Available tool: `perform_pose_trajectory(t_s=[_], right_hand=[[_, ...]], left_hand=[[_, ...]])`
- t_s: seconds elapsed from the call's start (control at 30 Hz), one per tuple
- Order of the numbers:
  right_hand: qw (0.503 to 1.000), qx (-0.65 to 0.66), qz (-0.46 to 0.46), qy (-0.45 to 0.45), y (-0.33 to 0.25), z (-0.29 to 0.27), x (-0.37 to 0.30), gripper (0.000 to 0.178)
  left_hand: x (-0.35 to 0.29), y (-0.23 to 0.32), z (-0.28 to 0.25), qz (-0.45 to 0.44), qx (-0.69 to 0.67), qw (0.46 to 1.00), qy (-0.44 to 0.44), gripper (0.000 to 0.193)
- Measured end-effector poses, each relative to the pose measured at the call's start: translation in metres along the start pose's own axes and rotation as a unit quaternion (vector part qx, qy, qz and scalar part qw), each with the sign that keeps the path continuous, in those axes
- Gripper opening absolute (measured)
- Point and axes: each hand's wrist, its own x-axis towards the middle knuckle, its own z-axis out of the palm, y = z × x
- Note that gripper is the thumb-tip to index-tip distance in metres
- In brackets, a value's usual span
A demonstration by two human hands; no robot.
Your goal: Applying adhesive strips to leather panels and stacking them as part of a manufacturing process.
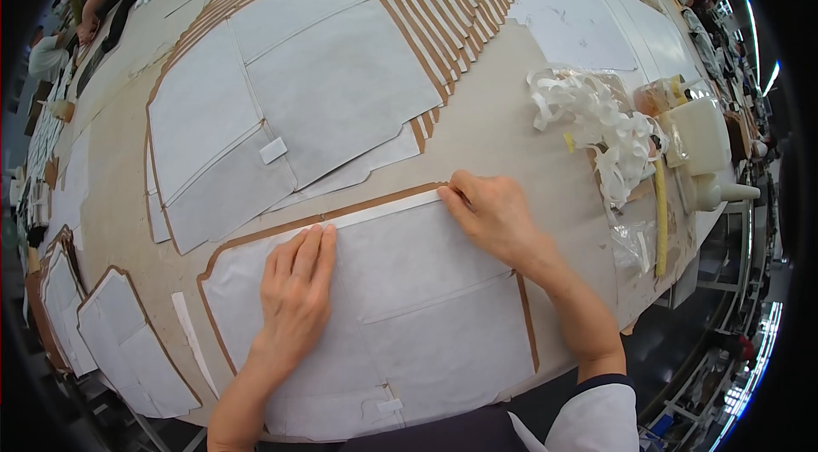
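A grey-white fabric panel with brown edges (400,269) lies flat on the table in front of me. Along its far edge runs a narrow white strip (383,209). My left hand (298,282) rests flat on the panel, its fingertips at the strip near the middle of that edge. At the far right corner my right hand (490,209) is closed, thumb and fingers pinched at the strip's end. What lies under those fingertips is partly hidden. A small white tab (389,406) is on the panel close to my body.
Beyond the panel, similar brown-edged panels (341,69) lie fanned in a stack. At right are curled white strips (596,120), a white squeeze bottle (703,141) and a yellow stick (660,222). More panels (136,341) lie at left, beside a loose white strip (194,341). Other people work farther off.
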Motion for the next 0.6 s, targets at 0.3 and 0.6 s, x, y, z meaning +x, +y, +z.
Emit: perform_pose_trajectory(t_s=[0.3, 0.6], right_hand=[[1.0, -0.01, -0.008, 0.0, -0.002, 0.003, 0.002, 0.023], [0.999, -0.012, -0.018, 0.028, -0.002, 0.008, 0.0, 0.023]], left_hand=[[0.012, 0.018, 0.012, -0.004, -0.002, 1.0, -0.01, 0.055], [0.061, 0.069, 0.042, 0.073, -0.064, 0.995, 0.017, 0.045]])
